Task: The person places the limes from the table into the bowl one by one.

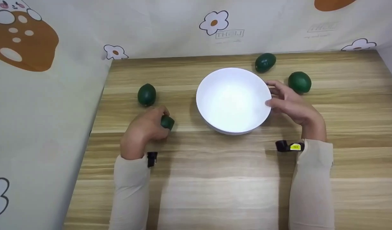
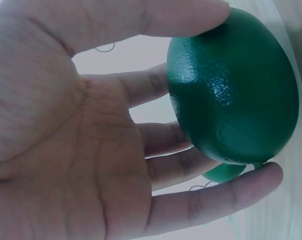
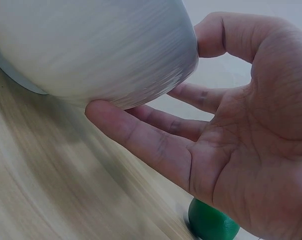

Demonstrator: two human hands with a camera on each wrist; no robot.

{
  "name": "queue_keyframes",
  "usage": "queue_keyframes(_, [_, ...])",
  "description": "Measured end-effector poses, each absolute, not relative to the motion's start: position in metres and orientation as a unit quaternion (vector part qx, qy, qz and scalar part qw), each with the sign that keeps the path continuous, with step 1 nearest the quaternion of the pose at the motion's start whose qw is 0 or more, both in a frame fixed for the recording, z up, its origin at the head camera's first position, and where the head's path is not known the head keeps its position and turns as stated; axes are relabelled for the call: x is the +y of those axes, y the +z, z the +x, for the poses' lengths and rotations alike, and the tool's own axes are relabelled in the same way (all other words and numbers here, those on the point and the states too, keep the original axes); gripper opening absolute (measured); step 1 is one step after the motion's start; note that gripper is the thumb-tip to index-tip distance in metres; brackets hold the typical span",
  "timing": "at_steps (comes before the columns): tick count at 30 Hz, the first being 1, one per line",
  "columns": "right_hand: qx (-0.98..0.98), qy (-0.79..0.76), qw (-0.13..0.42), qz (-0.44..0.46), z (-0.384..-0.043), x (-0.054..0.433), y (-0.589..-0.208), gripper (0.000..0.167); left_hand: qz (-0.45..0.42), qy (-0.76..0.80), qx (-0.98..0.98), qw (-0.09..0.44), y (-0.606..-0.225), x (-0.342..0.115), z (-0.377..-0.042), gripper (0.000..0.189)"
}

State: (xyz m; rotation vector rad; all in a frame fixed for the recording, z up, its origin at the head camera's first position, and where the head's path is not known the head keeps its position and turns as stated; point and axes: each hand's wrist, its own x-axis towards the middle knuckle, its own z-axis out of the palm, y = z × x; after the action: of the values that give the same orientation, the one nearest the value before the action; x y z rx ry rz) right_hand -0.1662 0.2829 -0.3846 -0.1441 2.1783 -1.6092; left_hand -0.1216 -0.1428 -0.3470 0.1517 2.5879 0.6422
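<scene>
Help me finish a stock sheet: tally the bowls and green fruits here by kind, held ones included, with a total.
White bowl: 1
Green fruits: 4 (one in the left grip, three loose)
Total: 5

Beige sleeves (image 1: 312,188), black wrist cameras (image 1: 281,146)

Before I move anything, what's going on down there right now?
A person's left grip holds a green fruit, and their right grip holds a white bowl at its side, thumb at the rim. On the wooden table, a second fruit lies just beyond the left grip; a third fruit and fourth fruit lie beyond the right.
</scene>
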Motion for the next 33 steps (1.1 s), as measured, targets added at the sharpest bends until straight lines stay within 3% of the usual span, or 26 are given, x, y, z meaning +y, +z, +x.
queue_keyframes(33, [0.779,-0.589,0.208,-0.058,-0.1657,0.2827,-0.3853,0.065,0.077,0.238,0.958,0.138,-0.3510,-0.1338,-0.1255,0.052])
